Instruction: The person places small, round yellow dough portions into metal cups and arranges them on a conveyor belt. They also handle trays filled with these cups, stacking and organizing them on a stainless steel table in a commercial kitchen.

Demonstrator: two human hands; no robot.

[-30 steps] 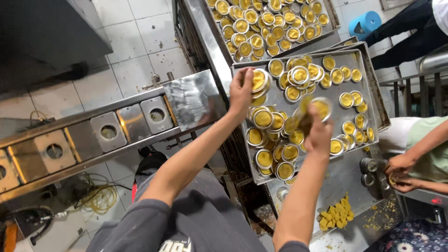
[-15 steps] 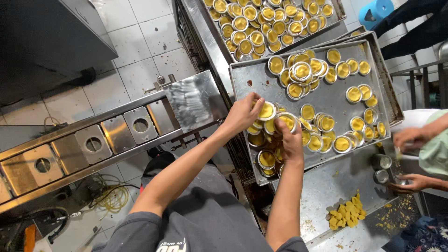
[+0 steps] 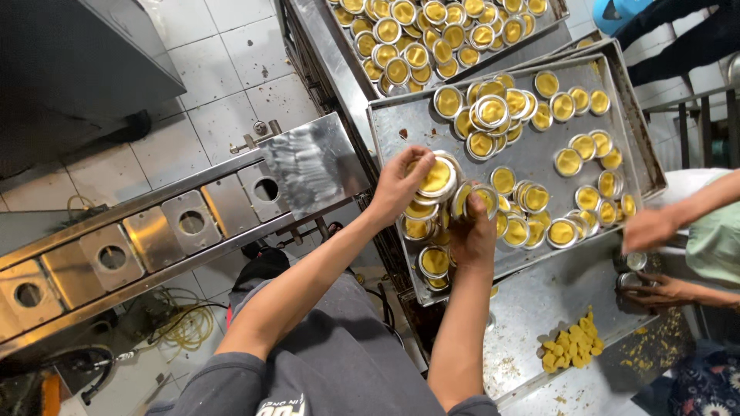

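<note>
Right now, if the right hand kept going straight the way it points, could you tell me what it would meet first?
The right hand, holding a tin, points up the tray. It would likely first meet the loose filled tin just beyond, then the stacked cluster; depth is uncertain.

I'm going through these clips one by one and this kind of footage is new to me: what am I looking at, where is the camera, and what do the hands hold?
There is no machine doing the work here: one camera sits on a person's head and looks down at their own two bare hands. The left hand grips a round metal tart tin filled with yellow dough. The right hand holds another filled tin close beside it. Both hover over a steel baking tray scattered with many such tins; a second, fuller tray lies beyond it. Lower right, loose yellow dough pieces lie on a steel table. At the right edge, another person's hands work separately. On the left runs a long metal rail with round holes.
</note>
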